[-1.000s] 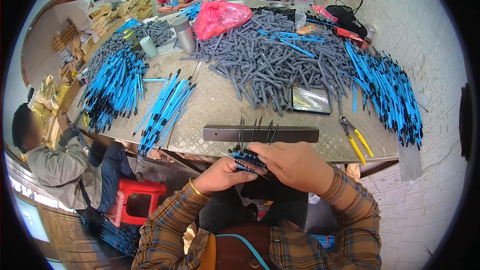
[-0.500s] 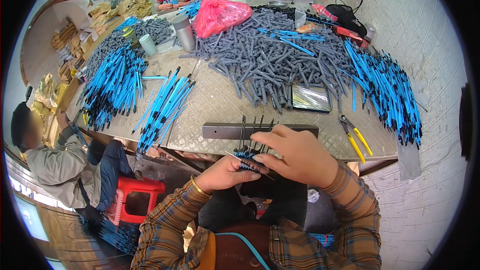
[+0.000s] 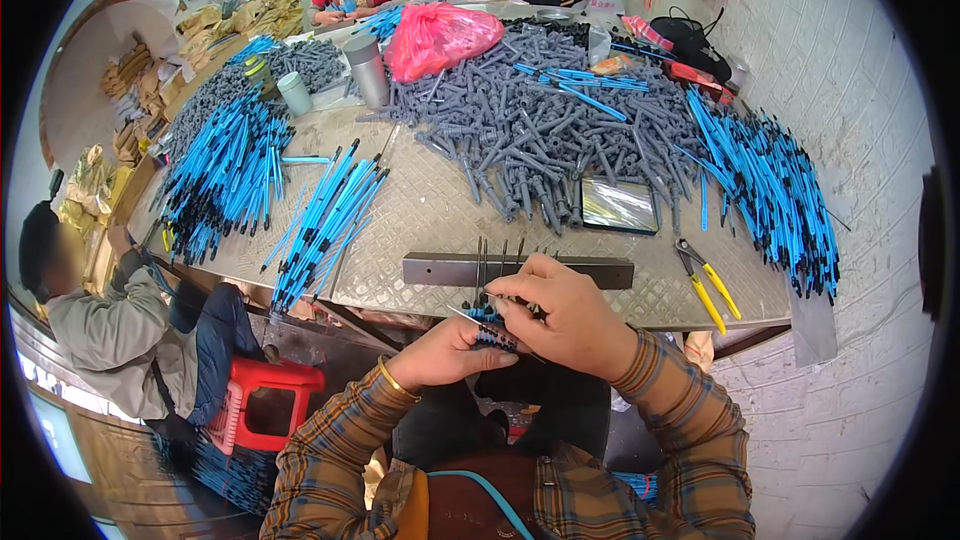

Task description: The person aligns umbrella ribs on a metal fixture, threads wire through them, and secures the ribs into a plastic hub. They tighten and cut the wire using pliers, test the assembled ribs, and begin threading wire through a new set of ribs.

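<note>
Just past the table's near edge, my left hand [image 3: 440,352] is closed around a small bundle of blue and black thin pieces [image 3: 492,336]. Thin dark rods [image 3: 481,258] stand up out of that bundle, and a thin pale needle-like strip crosses it. My right hand [image 3: 570,318] is above and beside the left one, thumb and forefinger pinched at the top of a rod. Its other fingers partly hide the bundle. Behind both hands a dark metal bar [image 3: 585,273] lies across the tabletop.
Yellow-handled pliers [image 3: 716,292] lie to the right. Beyond are a clear-lidded box [image 3: 620,204], a heap of grey plastic plugs [image 3: 540,130] and blue stick piles [image 3: 230,165] on both sides. A pink bag [image 3: 440,42] and metal cup [image 3: 368,75] stand farther back. A person sits at left near a red stool [image 3: 270,395].
My right hand has shifted left and slightly down, its thumb and forefinger drawn together on a rod. The left hand keeps the bundle nearly in place.
</note>
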Motion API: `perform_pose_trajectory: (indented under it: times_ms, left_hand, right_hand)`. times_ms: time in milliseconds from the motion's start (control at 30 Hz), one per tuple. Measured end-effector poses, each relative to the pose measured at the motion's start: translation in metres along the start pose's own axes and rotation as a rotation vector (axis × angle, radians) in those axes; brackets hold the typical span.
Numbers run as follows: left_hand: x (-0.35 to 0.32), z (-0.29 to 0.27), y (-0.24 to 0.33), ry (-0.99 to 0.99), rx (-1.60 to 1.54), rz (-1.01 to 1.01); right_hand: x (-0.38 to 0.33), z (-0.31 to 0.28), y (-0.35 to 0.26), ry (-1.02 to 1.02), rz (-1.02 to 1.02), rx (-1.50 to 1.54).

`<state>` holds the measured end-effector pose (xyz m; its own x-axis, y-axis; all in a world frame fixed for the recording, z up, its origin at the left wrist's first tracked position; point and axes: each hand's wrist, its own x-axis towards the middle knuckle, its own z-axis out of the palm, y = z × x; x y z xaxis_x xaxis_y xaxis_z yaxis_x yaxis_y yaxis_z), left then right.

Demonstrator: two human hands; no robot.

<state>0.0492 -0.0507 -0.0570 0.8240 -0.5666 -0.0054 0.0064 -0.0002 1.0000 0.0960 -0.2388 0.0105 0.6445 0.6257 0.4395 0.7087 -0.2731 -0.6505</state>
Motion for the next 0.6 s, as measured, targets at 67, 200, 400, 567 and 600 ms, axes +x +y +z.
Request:
perform_pose_trajectory:
  times_ms: [67, 200, 400, 567, 600]
  left_hand:
    - [-0.0009, -0.0017, 0.0013, -0.009, -0.029, -0.059]
    - [-0.0011, -0.0015, 0.0081, -0.005, -0.017, -0.011]
    - [0.0003, -0.0022, 0.0056, -0.008, -0.028, -0.008]
    - [0.0, -0.0021, 0.0071, -0.01, -0.031, 0.015]
    - [0.0004, -0.0022, 0.008, -0.016, -0.032, 0.025]
  right_hand:
    - [0.0011, 0.0017, 0.0036, 0.018, 0.015, 0.091]
    - [0.0027, 0.0039, 0.0103, 0.063, -0.044, 0.149]
    - [0.0048, 0.0009, 0.0067, 0.024, -0.008, 0.083]
    - [0.0028, 0.0039, 0.0065, 0.049, 0.007, 0.125]
    - [0.0028, 0.0041, 0.0069, 0.063, 0.014, 0.16]
